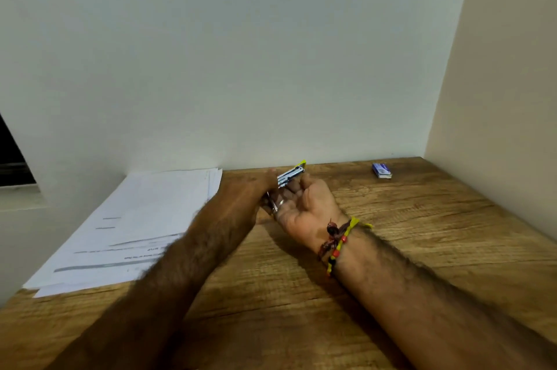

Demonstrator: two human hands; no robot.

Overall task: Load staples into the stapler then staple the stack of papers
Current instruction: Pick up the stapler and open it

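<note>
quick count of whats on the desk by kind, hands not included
stapler, held in both hands: 1
stack of papers: 1
small blue box, far right: 1
total: 3

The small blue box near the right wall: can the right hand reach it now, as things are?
Probably not right away. The right hand lies palm up, holding the stapler together with the left hand. The bare table between it and the blue box leaves the way free, but the hand must let go first.
</note>
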